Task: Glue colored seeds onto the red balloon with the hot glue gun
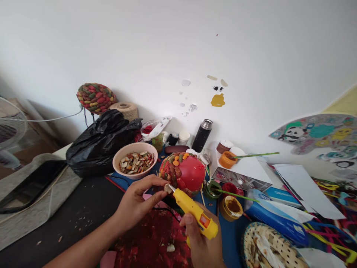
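Observation:
My left hand (pixel 145 197) pinches a small pale shell piece (pixel 167 188), which looks like half a peanut shell, between thumb and fingertips. A yellow hot glue gun (pixel 192 209) is gripped in my right hand (pixel 205 238), its metal nozzle at the shell piece. Just behind them sits a red balloon (pixel 193 172), its left and top sides covered with red, brown, green and orange painted shells (pixel 172 169). To the left of it stands a pinkish bowl (pixel 117 167) holding many loose shell pieces (pixel 136 163).
Open paint jars (pixel 231 208) with green sticks stand right of the balloon, near a white box (pixel 242 175). A woven basket (pixel 248 242) is at front right. Behind are a black flask (pixel 202 134), black plastic bag (pixel 103 145), twine spool (pixel 124 109) and shell-covered ball (pixel 96 97).

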A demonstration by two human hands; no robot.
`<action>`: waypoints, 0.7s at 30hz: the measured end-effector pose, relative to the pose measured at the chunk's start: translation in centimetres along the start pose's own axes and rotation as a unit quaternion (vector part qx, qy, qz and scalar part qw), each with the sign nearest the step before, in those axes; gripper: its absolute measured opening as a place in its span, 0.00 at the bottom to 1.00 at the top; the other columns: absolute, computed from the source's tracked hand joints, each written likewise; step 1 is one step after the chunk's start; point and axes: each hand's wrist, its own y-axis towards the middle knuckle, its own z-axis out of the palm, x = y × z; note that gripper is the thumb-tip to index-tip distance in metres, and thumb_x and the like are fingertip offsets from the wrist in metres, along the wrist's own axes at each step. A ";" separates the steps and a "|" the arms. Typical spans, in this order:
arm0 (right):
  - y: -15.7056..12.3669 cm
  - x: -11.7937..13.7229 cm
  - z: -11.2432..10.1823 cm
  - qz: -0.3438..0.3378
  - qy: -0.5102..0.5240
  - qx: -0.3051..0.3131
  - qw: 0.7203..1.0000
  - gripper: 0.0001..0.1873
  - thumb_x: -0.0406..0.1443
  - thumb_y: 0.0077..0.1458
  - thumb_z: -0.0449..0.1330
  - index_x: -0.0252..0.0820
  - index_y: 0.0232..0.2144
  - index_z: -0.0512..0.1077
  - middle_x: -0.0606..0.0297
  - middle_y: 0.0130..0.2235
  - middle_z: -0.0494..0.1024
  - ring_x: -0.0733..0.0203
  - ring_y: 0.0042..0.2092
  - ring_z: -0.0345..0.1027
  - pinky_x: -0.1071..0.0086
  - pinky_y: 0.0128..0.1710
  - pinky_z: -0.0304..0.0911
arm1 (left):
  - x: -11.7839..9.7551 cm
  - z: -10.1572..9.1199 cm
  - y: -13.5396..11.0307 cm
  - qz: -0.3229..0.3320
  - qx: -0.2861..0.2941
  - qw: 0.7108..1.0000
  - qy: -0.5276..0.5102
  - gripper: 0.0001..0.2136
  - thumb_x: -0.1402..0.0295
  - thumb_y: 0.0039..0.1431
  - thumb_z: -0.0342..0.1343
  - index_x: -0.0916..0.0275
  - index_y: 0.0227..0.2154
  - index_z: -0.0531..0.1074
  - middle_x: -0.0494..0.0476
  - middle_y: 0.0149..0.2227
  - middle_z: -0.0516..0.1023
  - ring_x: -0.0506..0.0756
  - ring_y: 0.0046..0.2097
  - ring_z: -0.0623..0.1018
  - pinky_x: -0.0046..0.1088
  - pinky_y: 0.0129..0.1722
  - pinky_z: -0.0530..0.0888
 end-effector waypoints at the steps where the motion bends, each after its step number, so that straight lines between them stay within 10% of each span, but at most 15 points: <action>1: 0.0 0.0 0.0 -0.005 0.002 0.002 1.000 0.29 0.54 0.77 0.57 0.44 0.27 0.75 0.68 0.26 0.71 0.63 0.24 0.64 0.71 0.24 0.60 | 0.0 0.0 0.0 0.001 0.001 1.000 0.003 0.05 0.67 0.66 0.71 0.56 0.43 0.88 0.56 0.40 0.90 0.56 0.41 0.87 0.27 0.45 0.82; 21: -0.8 -1.5 -0.1 0.015 -0.023 -0.019 0.999 0.27 0.59 0.71 0.63 0.46 0.32 0.81 0.63 0.25 0.76 0.58 0.24 0.69 0.70 0.23 0.70 | 0.2 -0.1 -0.1 0.010 -0.012 1.000 0.012 0.05 0.65 0.66 0.71 0.55 0.43 0.89 0.56 0.40 0.90 0.56 0.41 0.87 0.26 0.45 0.82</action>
